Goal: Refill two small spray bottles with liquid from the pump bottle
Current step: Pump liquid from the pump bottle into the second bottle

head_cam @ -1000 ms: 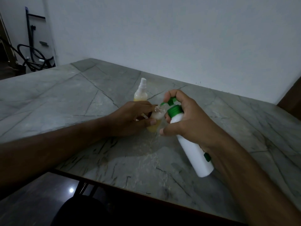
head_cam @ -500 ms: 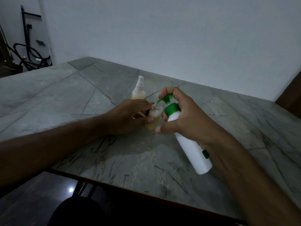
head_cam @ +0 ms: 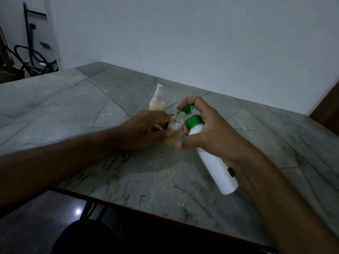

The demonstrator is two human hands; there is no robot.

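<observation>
A: What sits closest to the camera?

B: A dark rounded shape (head_cam: 82, 237) below the near edge of the grey marble table (head_cam: 73, 110), too dim to identify. On the table above it, the white pump bottle (head_cam: 213, 158) is nearest, tilted with its base toward the viewer and its green collar pointing away and to the left.

A: Who has it?

B: The right hand (head_cam: 212, 132) grasps it around the upper body, fingers curled, with the index finger hooked over the green pump head (head_cam: 187, 109).

A: Where does the spout go?

B: It reaches down to the open neck of a small clear bottle (head_cam: 173, 132) standing upright on the table just left of the pump bottle. That small bottle holds yellowish liquid in its lower part, with pale foam above.

A: And the other hand?

B: The left hand (head_cam: 145, 130) rests on the table and holds the small bottle from the left, thumb and fingers wrapped round its side.

A: Anything further back?

B: A second spray bottle (head_cam: 156, 99), capped with a white sprayer and partly filled with yellow liquid, stands just behind the left hand. Beyond the table rises a plain white wall (head_cam: 201, 43), and at the far left dark hoses and a stand (head_cam: 33, 52) lean in a corner.
</observation>
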